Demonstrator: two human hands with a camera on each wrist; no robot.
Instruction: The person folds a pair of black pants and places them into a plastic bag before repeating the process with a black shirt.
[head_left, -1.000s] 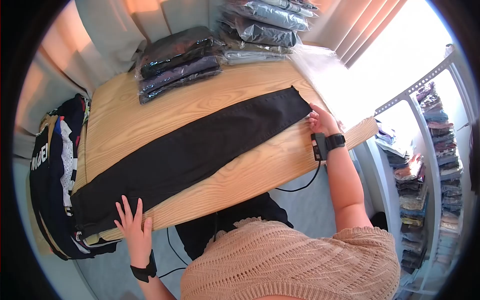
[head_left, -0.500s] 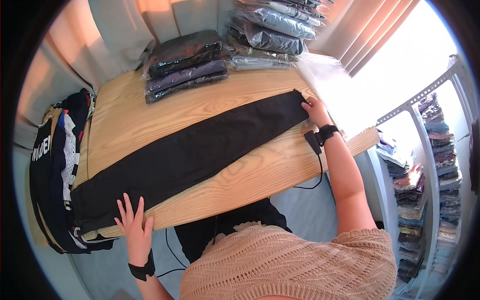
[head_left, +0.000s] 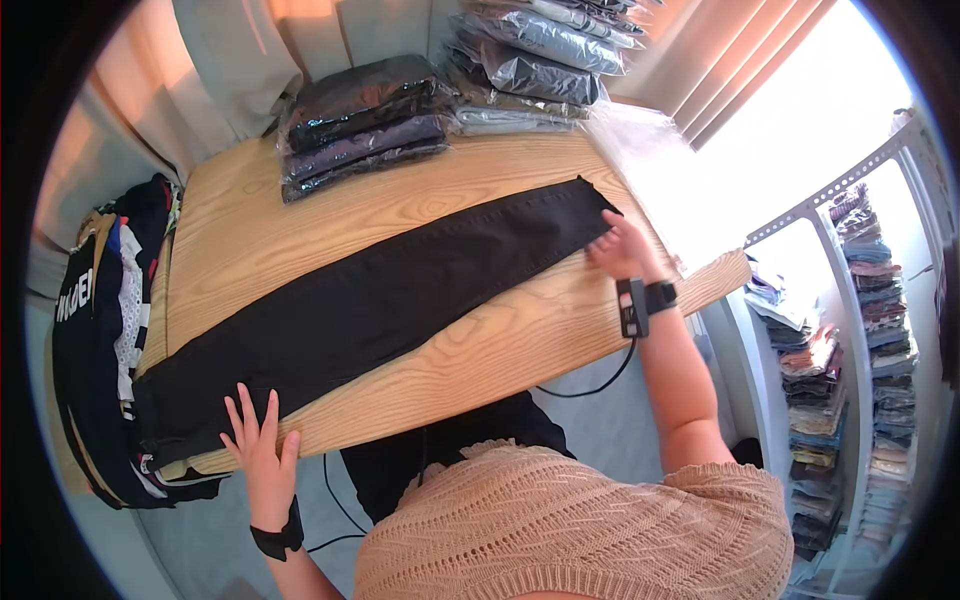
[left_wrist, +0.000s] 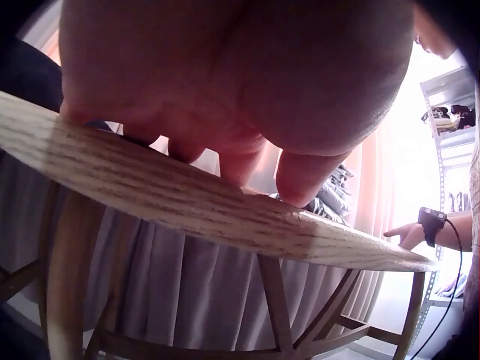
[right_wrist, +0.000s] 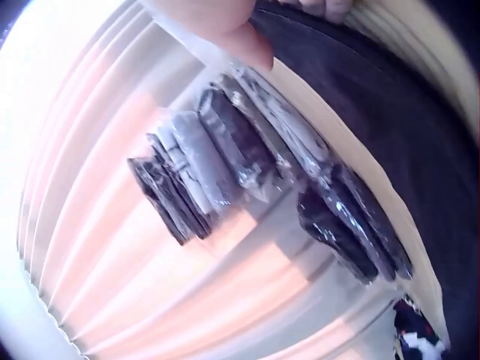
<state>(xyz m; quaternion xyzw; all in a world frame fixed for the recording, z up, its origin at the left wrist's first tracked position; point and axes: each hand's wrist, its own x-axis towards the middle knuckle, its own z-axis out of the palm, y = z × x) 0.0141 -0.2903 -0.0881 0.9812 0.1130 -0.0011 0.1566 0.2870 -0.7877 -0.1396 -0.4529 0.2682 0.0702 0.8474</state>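
Lying flat across the wooden table (head_left: 470, 350): 1 pair of black trousers (head_left: 370, 300), folded lengthwise, unfolded crosswise. Left hand (head_left: 258, 445), fingers spread, presses the near-left waist end. Right hand (head_left: 620, 245), fingers relaxed, touches the far-right hem. 2 stacks of bagged garments (head_left: 360, 115) sit far.

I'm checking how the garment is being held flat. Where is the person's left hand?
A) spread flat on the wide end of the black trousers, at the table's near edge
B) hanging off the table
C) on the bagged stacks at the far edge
A: the left hand lies with fingers spread on the wide end of the black trousers, at the near edge of the wooden table.
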